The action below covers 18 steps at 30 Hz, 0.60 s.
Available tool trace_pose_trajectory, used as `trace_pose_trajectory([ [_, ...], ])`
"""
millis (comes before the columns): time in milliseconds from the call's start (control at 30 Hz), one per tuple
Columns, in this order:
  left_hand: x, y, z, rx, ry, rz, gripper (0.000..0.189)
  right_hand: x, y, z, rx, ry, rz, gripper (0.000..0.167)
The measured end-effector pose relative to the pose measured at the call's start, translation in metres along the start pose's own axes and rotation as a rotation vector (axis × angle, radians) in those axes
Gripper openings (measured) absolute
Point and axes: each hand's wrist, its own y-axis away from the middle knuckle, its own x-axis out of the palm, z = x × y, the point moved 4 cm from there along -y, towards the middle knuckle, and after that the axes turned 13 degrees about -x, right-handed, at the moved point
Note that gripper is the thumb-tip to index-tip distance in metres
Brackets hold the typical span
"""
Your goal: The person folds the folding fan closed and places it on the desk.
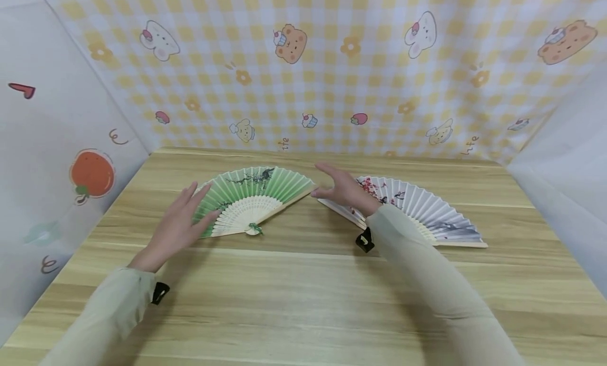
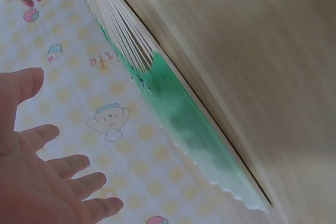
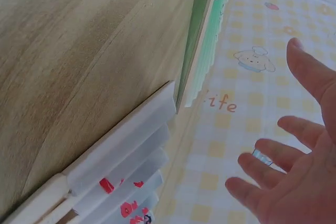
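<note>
A green folding fan (image 1: 242,184) lies spread on the wooden table, with pale ribs and a green tassel (image 1: 255,228) at its pivot. My left hand (image 1: 177,224) hovers over its left end, fingers spread and holding nothing. To the right lies a second spread folding fan (image 1: 422,208), white to grey with red blossoms (image 3: 128,208). Above its left end is my right hand (image 1: 348,189), fingers apart and nothing in them. The right hand and sleeve hide part of the white fan, its pivot included. In both wrist views the fingers stand apart from the fans.
A yellow-and-white checked cloth (image 1: 322,81) with cartoon prints hangs behind the table (image 1: 294,303). White printed sheeting (image 1: 42,160) stands along the left side, and plain white sheeting (image 1: 569,155) along the right. Black tags (image 1: 160,293) show at both wrists.
</note>
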Motion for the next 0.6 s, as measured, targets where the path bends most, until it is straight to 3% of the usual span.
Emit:
trace_pose_trajectory([
  [333,-0.01,0.015,0.017,-0.007,0.094,0.036,0.068,0.005,-0.01,-0.004,-0.044,-0.102,0.032,0.067],
  [600,-0.013,0.019,0.032,-0.02,0.185,0.064,0.069,0.009,-0.019,-0.007,-0.063,-0.147,0.12,0.071],
])
